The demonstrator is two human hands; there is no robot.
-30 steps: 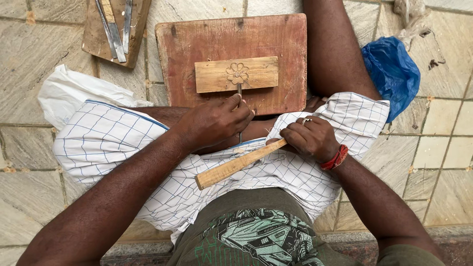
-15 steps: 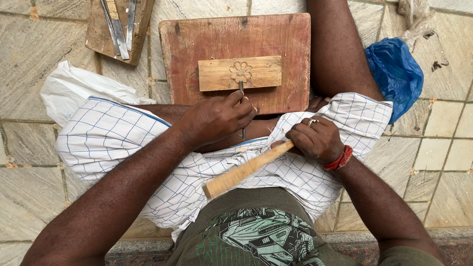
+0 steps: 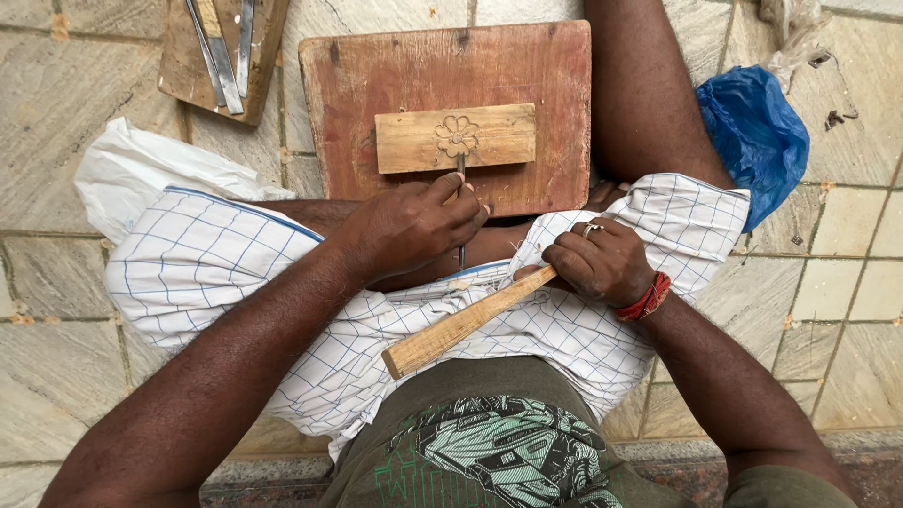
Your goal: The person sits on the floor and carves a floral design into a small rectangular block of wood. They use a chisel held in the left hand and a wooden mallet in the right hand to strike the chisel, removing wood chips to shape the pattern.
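Observation:
A pale wooden block [image 3: 414, 139] with a carved flower [image 3: 457, 135] lies on a reddish wooden board [image 3: 376, 71]. My left hand [image 3: 414, 226] grips a thin metal chisel [image 3: 461, 169] whose tip rests at the block's lower edge under the flower. My right hand [image 3: 597, 259], with a ring and a red wrist thread, holds a wooden mallet stick [image 3: 461, 322] that lies slanted across my lap, its free end toward my belly. I sit cross-legged in a white checked cloth [image 3: 207, 273].
A smaller wooden board [image 3: 183, 80] with several metal carving tools [image 3: 221, 52] lies at the top left. A blue plastic bag [image 3: 757, 136] is at the right, a white plastic bag [image 3: 150, 174] at the left. The floor is stone tile.
The view has shifted slightly. My right hand with the stick has dropped a little lower on my lap; my left hand stays on the chisel at the block.

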